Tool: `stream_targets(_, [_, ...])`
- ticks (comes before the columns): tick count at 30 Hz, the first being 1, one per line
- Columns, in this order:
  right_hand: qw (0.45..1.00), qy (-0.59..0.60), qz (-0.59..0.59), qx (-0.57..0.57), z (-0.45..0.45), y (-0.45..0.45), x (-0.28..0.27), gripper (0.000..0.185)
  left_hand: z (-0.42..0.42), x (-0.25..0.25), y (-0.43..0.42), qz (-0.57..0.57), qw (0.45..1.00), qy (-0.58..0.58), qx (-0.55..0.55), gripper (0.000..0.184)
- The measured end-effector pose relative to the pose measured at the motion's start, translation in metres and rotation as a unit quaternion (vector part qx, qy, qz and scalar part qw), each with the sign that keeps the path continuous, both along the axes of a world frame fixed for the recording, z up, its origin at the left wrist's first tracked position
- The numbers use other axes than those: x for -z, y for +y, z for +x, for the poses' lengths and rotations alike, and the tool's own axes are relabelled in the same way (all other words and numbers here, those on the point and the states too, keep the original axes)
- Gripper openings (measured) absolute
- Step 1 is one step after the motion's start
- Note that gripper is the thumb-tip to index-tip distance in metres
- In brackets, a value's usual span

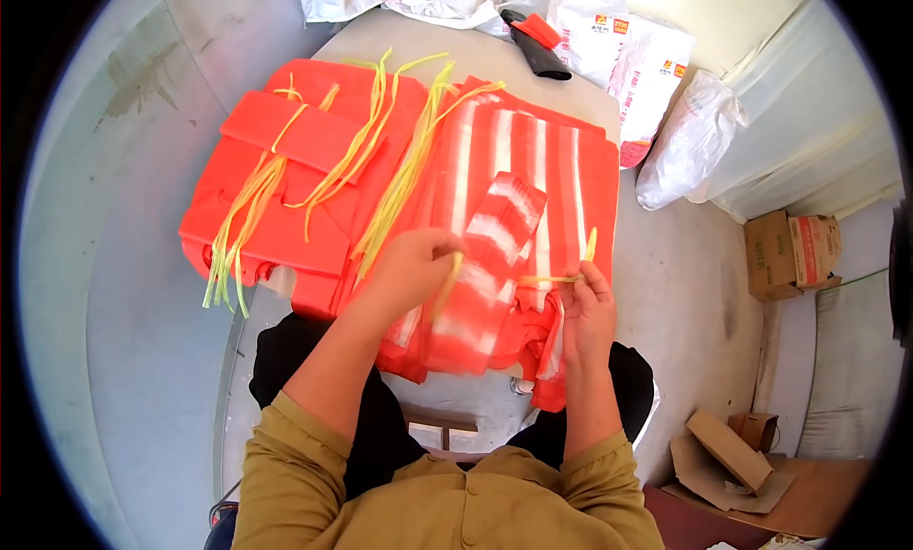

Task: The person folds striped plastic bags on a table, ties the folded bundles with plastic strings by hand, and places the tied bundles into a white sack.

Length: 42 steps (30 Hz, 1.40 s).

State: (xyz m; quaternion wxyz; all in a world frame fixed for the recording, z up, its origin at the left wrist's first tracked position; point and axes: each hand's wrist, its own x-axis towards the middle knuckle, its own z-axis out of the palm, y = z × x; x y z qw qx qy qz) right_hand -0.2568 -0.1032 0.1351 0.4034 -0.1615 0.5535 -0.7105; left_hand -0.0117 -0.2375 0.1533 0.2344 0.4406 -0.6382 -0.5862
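Observation:
A folded red-and-white striped bundle (499, 222) lies tilted on the striped red fabric stack (594, 170), its lower part blurred. My left hand (414, 265), at the bundle's left edge, is closed in a pinch on one part of a yellow strip (447, 286). To the right of the bundle, my right hand (588, 308) pinches another yellow strip part (550, 279), with a short end sticking up above the fingers. Whether both parts are one strip passing under the bundle is hidden. More yellow strips (409, 179) lie loose across the red fabric.
On the left is a plain red fabric pile (219, 203) with a folded red piece and yellow strips. White bags (651, 75) and a black roll (542, 54) sit at the back. Cardboard boxes (768, 255) stand far right, and opened cardboard (728, 455) lies lower right.

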Motion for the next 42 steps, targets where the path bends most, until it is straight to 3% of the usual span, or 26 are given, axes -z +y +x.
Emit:
stream_targets(3, [0.998,0.061,0.01,-0.004,0.008,-0.009,-0.017,0.027,-0.004,0.007,0.001,-0.076,0.997,-0.006,-0.023,0.015])
stream_targets(8, [0.984,0.172,0.037,-0.011,-0.003,-0.009,-0.012,0.025,-0.008,0.007,0.001,-0.012,0.997,0.055,-0.061,0.019])
stream_targets(11, [0.993,0.108,0.023,0.041,-0.018,-0.004,0.004,0.035,-0.015,0.012,0.002,0.012,0.994,0.088,-0.059,0.02])
stream_targets(14, [0.988,0.137,0.066,-0.004,-0.021,-0.006,0.013,0.049,-0.02,0.015,0.004,0.005,0.99,0.123,-0.064,0.021])
stream_targets(17, [0.976,0.108,0.137,-0.126,0.005,-0.02,-0.005,0.061,-0.018,0.013,0.003,-0.006,0.991,0.118,-0.057,0.022])
stream_targets(20, [0.968,0.164,0.118,-0.151,0.026,-0.042,0.014,0.063,-0.013,0.008,0.004,-0.009,0.992,0.105,-0.068,0.023])
stream_targets(23, [0.955,0.156,0.116,-0.223,0.044,-0.045,-0.013,0.061,-0.007,0.004,0.004,-0.029,0.99,0.105,-0.09,0.024])
stream_targets(26, [0.96,0.213,0.099,-0.154,0.041,-0.041,-0.005,0.057,-0.004,0.007,0.002,-0.056,0.988,0.095,-0.106,0.023])
stream_targets(30, [0.986,0.143,0.084,-0.03,0.021,-0.03,-0.014,0.052,-0.004,0.002,0.001,-0.095,0.988,0.041,-0.111,0.02])
stream_targets(33, [0.974,0.22,0.04,-0.041,0.008,-0.023,-0.005,0.045,-0.01,0.009,0.003,-0.144,0.981,0.046,-0.122,0.021])
stream_targets(39, [0.925,0.314,0.007,-0.216,0.02,-0.03,-0.042,0.047,-0.009,-0.004,0.008,-0.162,0.986,0.043,-0.02,0.012])
stream_targets(42, [0.885,0.348,-0.047,-0.306,0.031,-0.04,-0.049,0.057,-0.016,0.007,0.005,-0.254,0.959,0.117,0.033,0.014])
